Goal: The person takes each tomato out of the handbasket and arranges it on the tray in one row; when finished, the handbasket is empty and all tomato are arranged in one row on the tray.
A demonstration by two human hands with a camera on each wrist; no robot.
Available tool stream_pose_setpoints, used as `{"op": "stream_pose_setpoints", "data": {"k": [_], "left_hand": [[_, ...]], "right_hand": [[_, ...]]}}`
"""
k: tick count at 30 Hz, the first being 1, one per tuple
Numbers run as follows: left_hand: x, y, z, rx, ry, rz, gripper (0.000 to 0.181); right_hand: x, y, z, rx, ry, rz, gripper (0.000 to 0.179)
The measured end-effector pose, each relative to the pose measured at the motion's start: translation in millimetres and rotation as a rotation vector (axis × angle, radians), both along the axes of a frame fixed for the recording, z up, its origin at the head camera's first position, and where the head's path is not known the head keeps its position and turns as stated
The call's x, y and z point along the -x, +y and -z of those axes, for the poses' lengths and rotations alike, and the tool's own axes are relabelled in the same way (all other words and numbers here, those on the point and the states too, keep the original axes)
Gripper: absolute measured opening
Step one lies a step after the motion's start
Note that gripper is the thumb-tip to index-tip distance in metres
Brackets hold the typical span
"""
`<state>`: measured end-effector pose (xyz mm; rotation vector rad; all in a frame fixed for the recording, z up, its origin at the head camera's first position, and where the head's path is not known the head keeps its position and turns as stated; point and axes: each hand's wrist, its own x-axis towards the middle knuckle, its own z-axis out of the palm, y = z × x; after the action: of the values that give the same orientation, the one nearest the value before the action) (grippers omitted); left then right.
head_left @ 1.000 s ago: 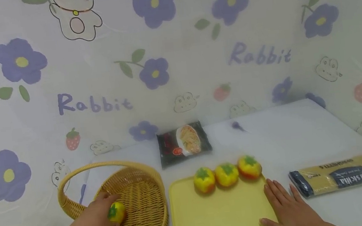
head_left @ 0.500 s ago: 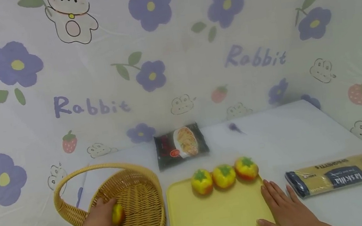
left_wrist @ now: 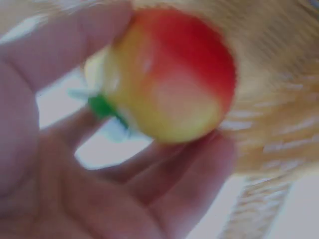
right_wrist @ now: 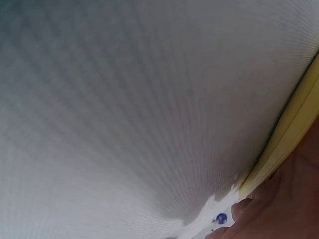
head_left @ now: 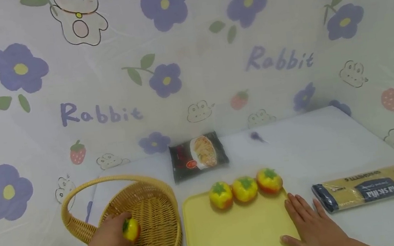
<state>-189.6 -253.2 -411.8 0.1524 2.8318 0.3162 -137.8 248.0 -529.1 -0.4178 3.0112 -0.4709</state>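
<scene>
In the head view my left hand [head_left: 112, 235] is over the wicker basket [head_left: 156, 229], gripping a yellow-and-red toy persimmon [head_left: 133, 230] with a green calyx. The left wrist view shows that persimmon [left_wrist: 174, 74] between thumb and fingers, its red side toward the camera. On the right, my right hand [head_left: 313, 225] lies with straight fingers along the right edge of the yellow tray [head_left: 238, 232]. Three similar persimmons [head_left: 245, 189] line the tray's far edge. In the right wrist view part of the right hand [right_wrist: 279, 209] touches the tray's side [right_wrist: 284, 139].
A black noodle packet [head_left: 199, 156] lies behind the tray. To the right is a long spaghetti packet [head_left: 373, 187]. The basket's tall handle [head_left: 115, 177] arches over its far left side. A patterned cloth [head_left: 189, 59] hangs behind the white tabletop.
The left hand, still holding the persimmon, has turned away and back over the basket and sits slightly farther right. The right hand stays at the tray's edge. The head view has shifted slightly.
</scene>
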Motion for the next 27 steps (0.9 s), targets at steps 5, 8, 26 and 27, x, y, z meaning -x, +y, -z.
{"op": "stream_pose_setpoints", "data": {"k": [5,8,26,27], "left_hand": [[-32.1,52.4,-58.8,-0.144,-0.075,0.195,0.068],[-47.6,95.4,-86.6,-0.187,-0.076,0.336,0.066],[18.1,198.2,8.7,0.007,0.347,0.140,0.021],[20.7,198.2,13.9,0.016,0.357,0.131,0.017]], "right_hand": [[-0.1,6.8,-0.3,0.027,-0.011,0.005,0.090],[1.9,9.4,-0.1,0.034,-0.016,0.007,0.089],[0.3,7.1,3.1,0.006,0.019,0.010,0.089],[0.4,7.1,2.7,0.008,0.022,0.009,0.089]]}}
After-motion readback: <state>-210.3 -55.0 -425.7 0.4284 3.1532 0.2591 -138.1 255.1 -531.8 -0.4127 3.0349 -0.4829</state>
